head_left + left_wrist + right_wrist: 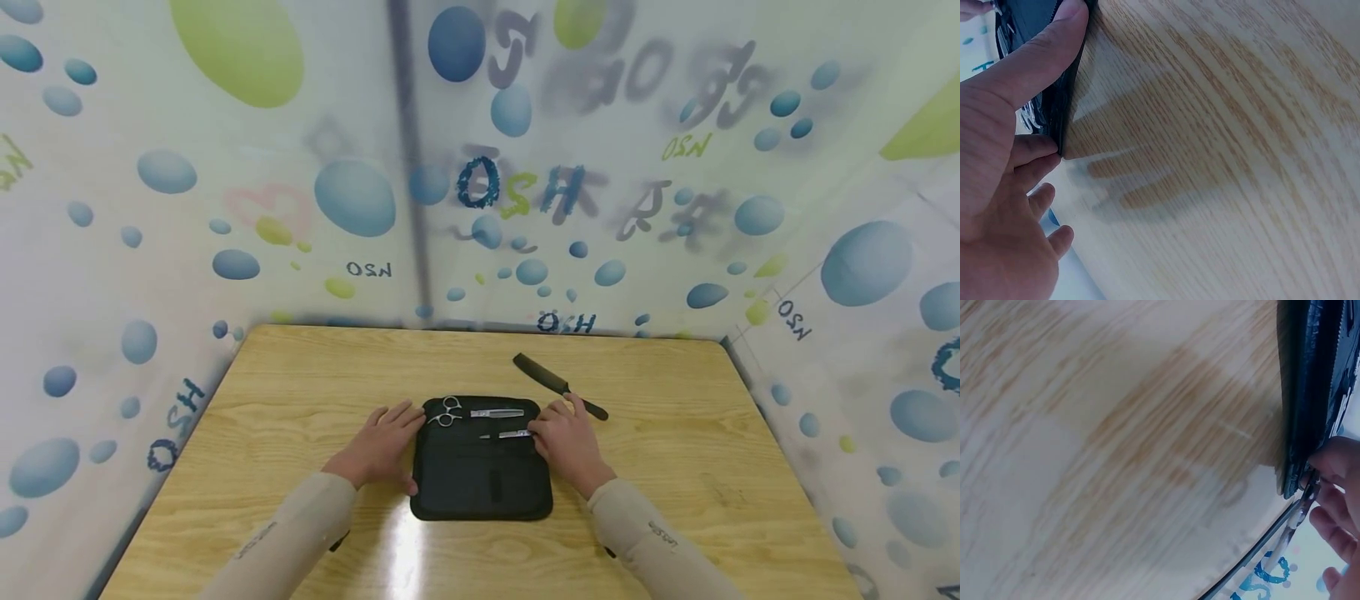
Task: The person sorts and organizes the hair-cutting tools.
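A black zip case lies opened flat on the table. One pair of silver scissors sits in its upper part, finger rings to the left and blades to the right. Below it lies a second pair of scissors, tip pointing left, its handle end covered by my right hand. Thumb and fingertips of that hand pinch a slim shiny metal part at the case's edge in the right wrist view. My left hand rests along the left edge, thumb on the rim and fingertips near the upper corner.
A black comb lies on the wooden table behind the right hand, its handle end close to the fingers. Patterned white curtains with blue and green spots hang around the table's back and sides.
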A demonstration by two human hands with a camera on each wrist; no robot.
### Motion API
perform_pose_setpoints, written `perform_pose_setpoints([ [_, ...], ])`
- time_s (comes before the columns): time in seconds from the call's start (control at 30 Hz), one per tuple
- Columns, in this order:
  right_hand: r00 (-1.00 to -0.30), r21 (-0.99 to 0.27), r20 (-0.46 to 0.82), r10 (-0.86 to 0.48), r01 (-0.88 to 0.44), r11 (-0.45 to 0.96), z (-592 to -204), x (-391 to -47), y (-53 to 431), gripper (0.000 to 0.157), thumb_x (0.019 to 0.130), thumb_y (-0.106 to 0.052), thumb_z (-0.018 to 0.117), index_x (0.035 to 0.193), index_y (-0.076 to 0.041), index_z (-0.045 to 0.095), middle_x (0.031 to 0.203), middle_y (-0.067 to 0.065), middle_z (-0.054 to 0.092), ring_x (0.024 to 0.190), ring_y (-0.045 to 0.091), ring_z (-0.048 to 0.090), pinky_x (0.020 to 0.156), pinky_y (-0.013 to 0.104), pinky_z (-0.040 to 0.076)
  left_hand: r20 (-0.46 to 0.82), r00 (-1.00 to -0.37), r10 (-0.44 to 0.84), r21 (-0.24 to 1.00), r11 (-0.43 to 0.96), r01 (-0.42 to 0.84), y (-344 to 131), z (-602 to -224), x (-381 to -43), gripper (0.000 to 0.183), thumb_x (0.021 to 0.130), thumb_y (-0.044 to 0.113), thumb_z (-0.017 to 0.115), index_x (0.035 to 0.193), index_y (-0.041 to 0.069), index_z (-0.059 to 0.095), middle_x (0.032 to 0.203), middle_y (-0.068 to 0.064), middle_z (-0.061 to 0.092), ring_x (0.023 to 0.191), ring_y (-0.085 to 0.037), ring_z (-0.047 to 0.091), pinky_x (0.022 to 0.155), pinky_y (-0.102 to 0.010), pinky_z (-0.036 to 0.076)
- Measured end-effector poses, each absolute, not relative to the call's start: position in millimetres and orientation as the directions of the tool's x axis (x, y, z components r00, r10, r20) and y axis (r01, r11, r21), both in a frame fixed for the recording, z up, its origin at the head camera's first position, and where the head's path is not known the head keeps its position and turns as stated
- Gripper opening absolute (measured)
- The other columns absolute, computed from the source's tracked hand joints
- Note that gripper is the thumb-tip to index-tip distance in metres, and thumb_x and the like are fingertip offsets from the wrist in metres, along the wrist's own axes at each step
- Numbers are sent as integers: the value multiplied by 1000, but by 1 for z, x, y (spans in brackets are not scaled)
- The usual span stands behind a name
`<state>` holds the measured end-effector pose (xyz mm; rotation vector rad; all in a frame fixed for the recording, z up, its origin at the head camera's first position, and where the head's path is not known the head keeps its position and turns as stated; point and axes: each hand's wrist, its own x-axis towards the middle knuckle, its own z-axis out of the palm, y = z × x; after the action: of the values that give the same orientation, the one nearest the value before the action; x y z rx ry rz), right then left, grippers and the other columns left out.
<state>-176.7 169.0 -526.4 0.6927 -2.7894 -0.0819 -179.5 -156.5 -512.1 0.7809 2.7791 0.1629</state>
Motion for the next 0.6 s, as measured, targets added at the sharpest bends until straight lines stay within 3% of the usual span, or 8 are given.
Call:
perform_pose_setpoints([
  [0.6,-851,125,208,-482,-465,876,-529,-180,157,10,84,-25,76,94,-27,78,92,-8,73,101,17,59,109,49,34,-221,-829,514,180,857,484,-157,-512,-179,112,59,58,87,147,4,41,155,-8,39,148,-31,26,118,-54,23],
])
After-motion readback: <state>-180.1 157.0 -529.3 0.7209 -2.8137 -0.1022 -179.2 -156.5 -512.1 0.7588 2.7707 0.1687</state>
